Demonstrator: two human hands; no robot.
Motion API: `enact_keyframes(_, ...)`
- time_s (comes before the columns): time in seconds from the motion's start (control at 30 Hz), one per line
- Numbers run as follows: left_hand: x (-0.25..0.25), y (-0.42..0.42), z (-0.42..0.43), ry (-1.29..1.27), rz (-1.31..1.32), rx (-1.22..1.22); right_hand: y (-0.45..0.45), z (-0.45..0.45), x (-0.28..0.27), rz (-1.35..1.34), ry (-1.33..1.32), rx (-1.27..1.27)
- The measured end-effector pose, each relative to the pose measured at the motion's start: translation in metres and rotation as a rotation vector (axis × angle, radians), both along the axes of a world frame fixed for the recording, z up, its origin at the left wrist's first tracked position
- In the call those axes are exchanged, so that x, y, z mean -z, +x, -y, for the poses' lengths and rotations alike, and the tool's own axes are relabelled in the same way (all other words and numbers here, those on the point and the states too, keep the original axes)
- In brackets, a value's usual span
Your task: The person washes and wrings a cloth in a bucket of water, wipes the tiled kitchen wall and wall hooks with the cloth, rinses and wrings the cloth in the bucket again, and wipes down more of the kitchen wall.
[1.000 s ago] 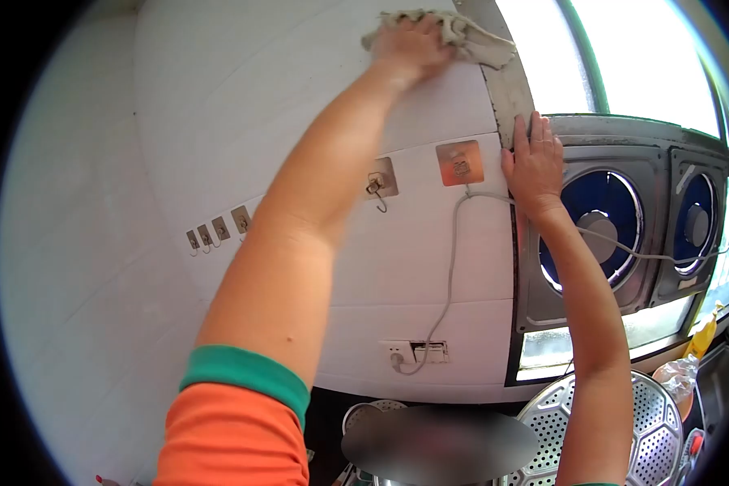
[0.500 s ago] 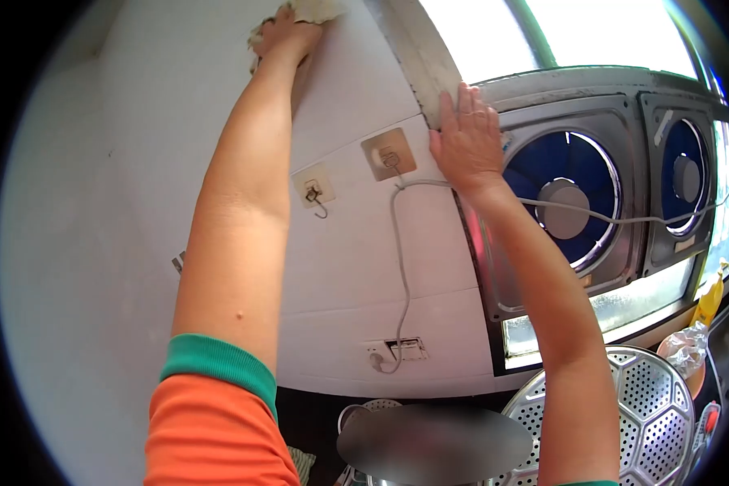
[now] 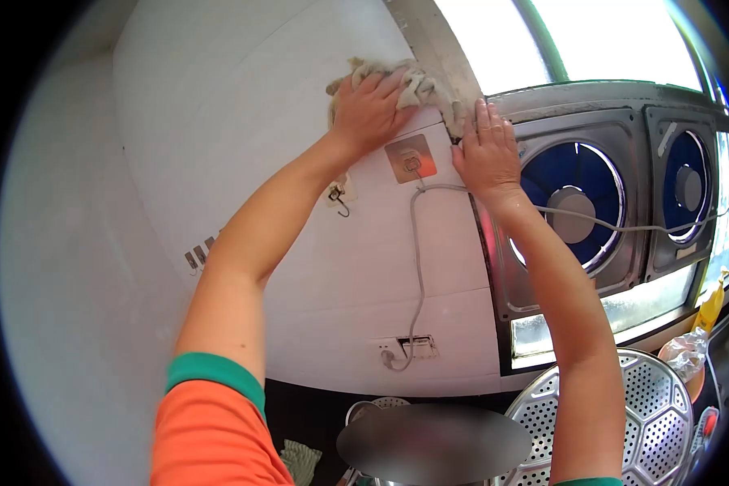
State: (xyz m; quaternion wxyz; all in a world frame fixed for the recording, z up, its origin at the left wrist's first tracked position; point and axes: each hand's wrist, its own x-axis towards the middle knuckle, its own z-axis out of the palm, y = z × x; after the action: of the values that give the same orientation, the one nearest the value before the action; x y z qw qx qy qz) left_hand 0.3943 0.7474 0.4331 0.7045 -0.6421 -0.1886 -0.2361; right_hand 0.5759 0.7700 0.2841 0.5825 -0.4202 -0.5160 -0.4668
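Note:
A crumpled beige cloth [image 3: 419, 87] lies pressed to the white tiled wall [image 3: 356, 267], with my left hand [image 3: 373, 109] over it and gripping it. One end of the cloth reaches the window frame's corner. My right hand [image 3: 489, 158] rests flat on the frame beside the cloth, its fingers stretched upward and nothing held. Just below the cloth, a square adhesive hook [image 3: 411, 159] carries a grey cable [image 3: 417, 267]. Another hook [image 3: 339, 194] shows under my left wrist.
Two blue-bladed fans [image 3: 573, 202] [image 3: 688, 188] sit in the window right of my hand. Lower down are a wall socket [image 3: 387, 355], a perforated metal tray [image 3: 652, 413], a yellow bottle [image 3: 710, 306] and a striped cloth [image 3: 300, 462]. Small hooks [image 3: 196, 256] line the wall at left.
My left hand swept left with the cloth, then came back right and down to the window frame's edge. My right hand stayed on the frame while the view shifted.

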Motion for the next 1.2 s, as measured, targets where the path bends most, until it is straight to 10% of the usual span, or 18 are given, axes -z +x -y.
enact_keyframes(0.33, -0.107, -0.115, -0.019, -0.191, 0.850, -0.330, 0.000, 0.002, 0.000, 0.042, 0.064, 0.032)
enact_keyframes(0.47, -0.055, -0.109, 0.008, -0.252, 1.085, -0.332, 0.001, 0.002, 0.003, 0.031, 0.015, 0.056)
enact_keyframes(0.63, -0.044, -0.037, -0.012, 0.058, 0.407, -0.309, -0.002, 0.003, -0.001, 0.035, -0.015, 0.061)
enact_keyframes(0.87, -0.012, -0.030, -0.017, 0.040, 0.127, 0.052, 0.001, 0.005, -0.002, 0.075, 0.003, 0.073)
enact_keyframes(1.2, -0.076, -0.166, 0.000, -0.363, 0.946, -0.314, -0.005, 0.001, -0.001, 0.042, 0.020, 0.074)
